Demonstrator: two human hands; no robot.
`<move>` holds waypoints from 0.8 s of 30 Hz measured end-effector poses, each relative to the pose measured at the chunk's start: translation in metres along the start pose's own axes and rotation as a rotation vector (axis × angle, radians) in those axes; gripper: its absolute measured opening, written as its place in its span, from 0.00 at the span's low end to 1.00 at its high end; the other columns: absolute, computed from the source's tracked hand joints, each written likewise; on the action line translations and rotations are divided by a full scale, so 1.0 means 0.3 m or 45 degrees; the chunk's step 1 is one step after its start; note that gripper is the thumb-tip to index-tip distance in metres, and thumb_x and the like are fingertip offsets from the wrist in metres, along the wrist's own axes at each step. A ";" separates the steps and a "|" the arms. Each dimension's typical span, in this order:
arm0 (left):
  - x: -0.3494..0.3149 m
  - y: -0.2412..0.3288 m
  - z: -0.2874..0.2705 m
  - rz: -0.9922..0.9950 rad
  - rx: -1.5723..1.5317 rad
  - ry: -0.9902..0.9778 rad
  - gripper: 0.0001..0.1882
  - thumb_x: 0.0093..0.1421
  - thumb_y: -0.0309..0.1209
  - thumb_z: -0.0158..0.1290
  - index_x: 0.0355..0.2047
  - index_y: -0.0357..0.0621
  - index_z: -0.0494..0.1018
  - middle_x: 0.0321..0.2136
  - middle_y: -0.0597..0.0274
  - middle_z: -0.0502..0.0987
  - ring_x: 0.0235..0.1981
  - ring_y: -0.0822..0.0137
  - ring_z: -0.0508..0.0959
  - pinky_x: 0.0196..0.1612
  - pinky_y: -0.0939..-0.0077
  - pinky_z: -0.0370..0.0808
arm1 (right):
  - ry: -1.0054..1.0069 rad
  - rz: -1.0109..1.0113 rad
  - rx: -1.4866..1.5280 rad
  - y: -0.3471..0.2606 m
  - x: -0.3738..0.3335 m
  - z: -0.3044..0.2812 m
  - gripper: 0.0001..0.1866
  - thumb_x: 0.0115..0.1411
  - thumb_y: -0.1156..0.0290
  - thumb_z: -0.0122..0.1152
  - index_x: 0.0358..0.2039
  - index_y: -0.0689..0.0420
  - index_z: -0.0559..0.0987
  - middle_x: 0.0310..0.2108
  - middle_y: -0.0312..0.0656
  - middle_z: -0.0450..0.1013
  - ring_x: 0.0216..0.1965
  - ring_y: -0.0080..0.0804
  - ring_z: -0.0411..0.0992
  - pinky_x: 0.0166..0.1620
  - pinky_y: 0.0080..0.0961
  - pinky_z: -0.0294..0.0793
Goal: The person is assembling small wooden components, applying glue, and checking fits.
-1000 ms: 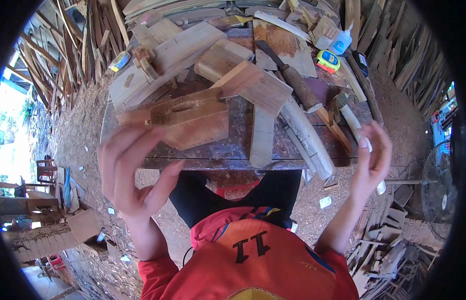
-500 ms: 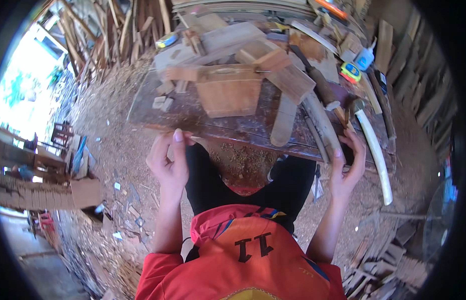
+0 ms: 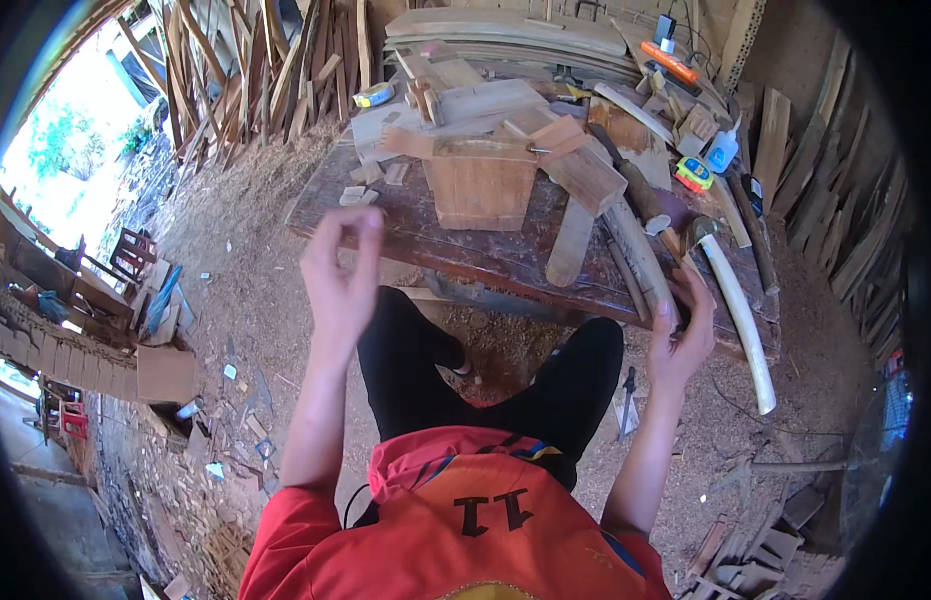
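My left hand is raised at the table's near left edge, slightly blurred. Its thumb and fingers are apart, and I see nothing between them. At the front right edge is my right hand, thumb and fingers spread, fingertips by a short light-brown wooden piece; whether they touch it is unclear. Beside that hand lie a curved wooden piece and a hammer with a pale handle. A tapered wooden box-like piece stands on the dark worktable, a rod-like tool at its upper right corner.
Boards, offcuts and a round wooden mallet-like piece crowd the table. Two tape measures and a pale blue bottle lie among them. Timber leans behind; shavings and scraps cover the floor.
My left hand has lifted away from the table's front edge. My right hand has shifted slightly downward. The view has tilted, showing more of the table's far side.
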State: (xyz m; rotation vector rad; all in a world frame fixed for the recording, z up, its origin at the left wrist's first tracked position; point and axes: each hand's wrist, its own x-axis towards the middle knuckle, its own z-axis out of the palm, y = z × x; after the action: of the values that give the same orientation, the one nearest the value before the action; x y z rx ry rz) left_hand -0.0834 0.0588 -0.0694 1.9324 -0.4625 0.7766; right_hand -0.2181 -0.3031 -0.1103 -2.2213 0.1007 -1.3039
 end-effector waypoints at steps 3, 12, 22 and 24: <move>0.181 -0.052 -0.027 0.108 -0.040 0.140 0.10 0.73 0.30 0.53 0.44 0.35 0.78 0.35 0.61 0.82 0.40 0.73 0.80 0.50 0.75 0.76 | -0.027 -0.012 -0.055 -0.003 0.000 -0.006 0.23 0.66 0.63 0.61 0.57 0.62 0.77 0.49 0.50 0.79 0.47 0.44 0.81 0.51 0.36 0.79; 0.820 -0.214 0.071 0.644 0.792 -0.715 0.36 0.55 0.25 0.63 0.65 0.52 0.67 0.58 0.55 0.73 0.57 0.56 0.77 0.59 0.61 0.76 | -0.011 -0.051 -0.004 0.004 0.002 0.017 0.29 0.69 0.50 0.55 0.58 0.63 0.75 0.55 0.54 0.73 0.45 0.45 0.80 0.51 0.36 0.78; 0.913 -0.274 0.310 0.757 1.106 -1.344 0.39 0.44 0.27 0.72 0.59 0.53 0.74 0.59 0.59 0.74 0.62 0.53 0.72 0.64 0.59 0.72 | -0.011 -0.052 -0.016 0.028 0.009 0.033 0.37 0.69 0.43 0.51 0.60 0.66 0.73 0.54 0.58 0.73 0.42 0.46 0.81 0.49 0.38 0.79; 0.935 -0.297 0.315 0.612 1.005 -1.337 0.34 0.45 0.27 0.72 0.54 0.50 0.75 0.50 0.56 0.79 0.55 0.51 0.78 0.58 0.57 0.75 | -0.053 -0.102 -0.078 0.031 0.007 0.036 0.38 0.68 0.42 0.51 0.60 0.67 0.73 0.54 0.58 0.73 0.42 0.45 0.81 0.49 0.38 0.78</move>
State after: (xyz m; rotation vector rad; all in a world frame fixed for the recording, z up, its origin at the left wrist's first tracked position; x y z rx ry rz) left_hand 0.2045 0.0178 0.0351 2.9641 -1.4522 0.1206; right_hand -0.2062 -0.3071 -0.1173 -2.3245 0.0373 -1.3121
